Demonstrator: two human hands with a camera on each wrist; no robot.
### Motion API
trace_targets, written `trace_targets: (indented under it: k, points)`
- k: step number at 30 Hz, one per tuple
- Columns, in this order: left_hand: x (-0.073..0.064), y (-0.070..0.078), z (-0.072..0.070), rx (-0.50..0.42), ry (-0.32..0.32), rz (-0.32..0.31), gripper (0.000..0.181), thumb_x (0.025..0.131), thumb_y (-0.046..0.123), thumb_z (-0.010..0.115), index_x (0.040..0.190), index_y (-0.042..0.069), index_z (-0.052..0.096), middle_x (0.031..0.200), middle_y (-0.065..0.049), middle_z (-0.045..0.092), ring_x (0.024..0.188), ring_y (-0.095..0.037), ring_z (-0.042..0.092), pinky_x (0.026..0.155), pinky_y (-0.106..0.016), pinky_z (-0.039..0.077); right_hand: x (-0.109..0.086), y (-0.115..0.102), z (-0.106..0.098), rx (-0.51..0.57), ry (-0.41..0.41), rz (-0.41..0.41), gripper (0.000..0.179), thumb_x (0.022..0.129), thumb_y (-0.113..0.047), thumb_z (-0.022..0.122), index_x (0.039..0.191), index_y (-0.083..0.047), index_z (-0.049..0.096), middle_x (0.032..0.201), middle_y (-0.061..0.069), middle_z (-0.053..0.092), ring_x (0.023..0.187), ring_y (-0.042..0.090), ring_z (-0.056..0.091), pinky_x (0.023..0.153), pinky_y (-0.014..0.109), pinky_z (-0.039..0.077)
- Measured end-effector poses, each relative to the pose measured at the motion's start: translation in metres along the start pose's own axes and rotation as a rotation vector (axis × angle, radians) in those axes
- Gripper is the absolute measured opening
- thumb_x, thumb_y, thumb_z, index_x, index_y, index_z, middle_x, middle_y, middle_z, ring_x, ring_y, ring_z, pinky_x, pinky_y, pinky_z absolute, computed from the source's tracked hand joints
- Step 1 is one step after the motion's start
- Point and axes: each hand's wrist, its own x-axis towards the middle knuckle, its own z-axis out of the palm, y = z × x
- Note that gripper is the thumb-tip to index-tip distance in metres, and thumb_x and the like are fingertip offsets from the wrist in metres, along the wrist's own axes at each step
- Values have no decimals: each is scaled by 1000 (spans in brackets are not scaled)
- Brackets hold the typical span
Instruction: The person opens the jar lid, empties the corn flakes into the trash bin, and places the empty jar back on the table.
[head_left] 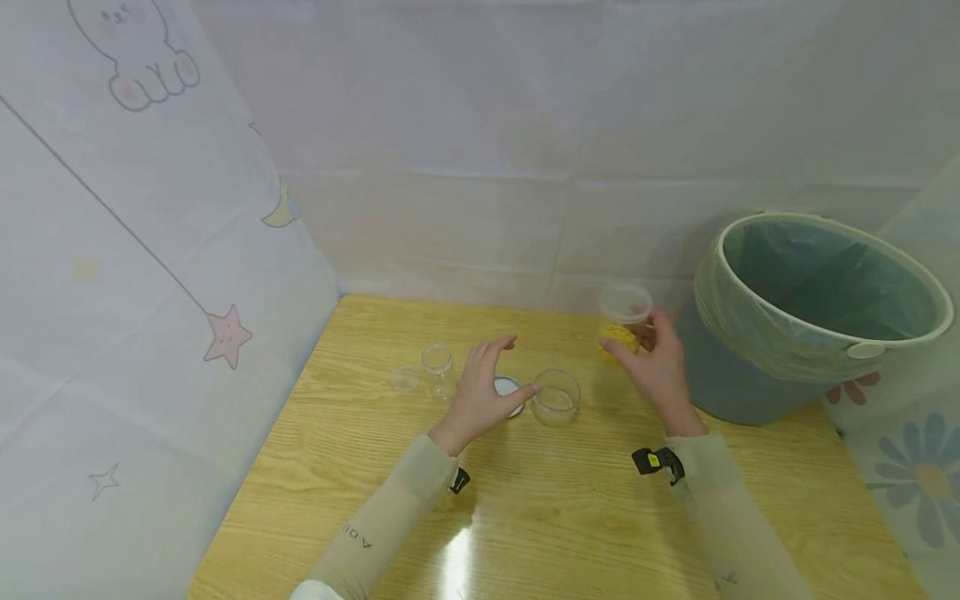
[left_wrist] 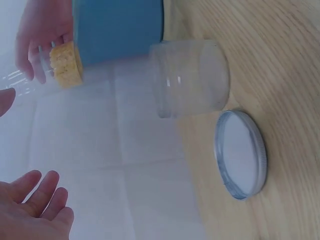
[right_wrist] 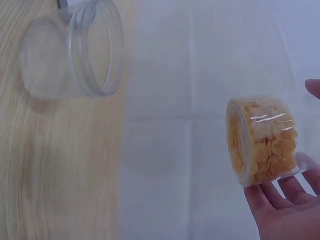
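Note:
My right hand [head_left: 660, 367] holds a clear jar [head_left: 625, 307] above the far right of the table, fingers and thumb around its sides. Yellow flakes [right_wrist: 272, 145] fill the jar's lower part; whether its top is covered I cannot tell. My left hand [head_left: 480, 392] is over the middle of the table, fingers and thumb spread apart with nothing between them. Beside its thumb stands an empty clear jar [head_left: 557, 400], its mouth uncovered in the right wrist view. A silver-rimmed lid [left_wrist: 241, 155] with a white inner face lies next to that jar, partly behind the left hand in the head view.
Left of the left hand stand a small clear jar [head_left: 439, 375] and a clear round lid [head_left: 405, 379]. A large blue-grey bin [head_left: 731, 379] with a plastic liner rises close to the right hand. Printed cloth [head_left: 465, 225] hangs behind the wooden table [head_left: 555, 508].

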Motion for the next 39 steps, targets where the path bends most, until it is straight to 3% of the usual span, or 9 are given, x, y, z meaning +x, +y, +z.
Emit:
trace_targets:
  k: [7,11,14,19,26,30,39]
  points:
    - [3,17,-7,-14,20,58,79,91,46,77,153,13,42,144,-1,49,134,-18,42,109,-42,37,-17,-55,2,8,-67,-99,56,86,-2,80,134,7,52,129,23,58,118,44,59,102,55,44]
    - [4,28,-10,-44,30,91,79,90,47,77,153,13,43,145,-1,50,135,-18,41,109,-44,37,-23,-65,6,19,-84,-173,60,82,5,81,134,9,52,127,24,59,114,41,61,98,38,49]
    - [5,35,-12,-59,31,113,80,89,45,79,153,14,42,144,0,50,135,-19,41,109,-45,37,-27,-67,10,50,-112,-204,62,80,8,81,136,8,53,125,21,59,111,30,62,95,30,50]
    - [4,43,-14,-74,26,132,81,88,40,81,153,14,42,145,0,49,136,-18,40,110,-46,36,-33,-67,17,88,-170,-249,65,77,11,83,135,6,56,123,18,60,110,13,59,93,28,51]
    - [5,50,-15,-88,11,150,84,87,44,81,154,15,41,144,0,49,136,-17,39,110,-47,36,-46,-75,26,97,-270,-294,64,75,12,84,132,7,58,118,17,60,105,22,59,87,28,53]
    - [5,51,-17,-112,-3,161,82,87,44,81,154,17,41,145,1,48,137,-17,38,110,-47,36,-53,-78,31,134,-330,-306,61,76,12,83,131,7,58,117,23,57,104,35,60,86,28,52]
    - [5,54,-18,-162,-14,222,71,84,37,84,144,17,51,136,3,53,129,-16,44,104,-43,41,-59,-58,47,222,-418,-339,67,76,15,80,137,6,54,122,23,57,108,37,58,91,31,52]
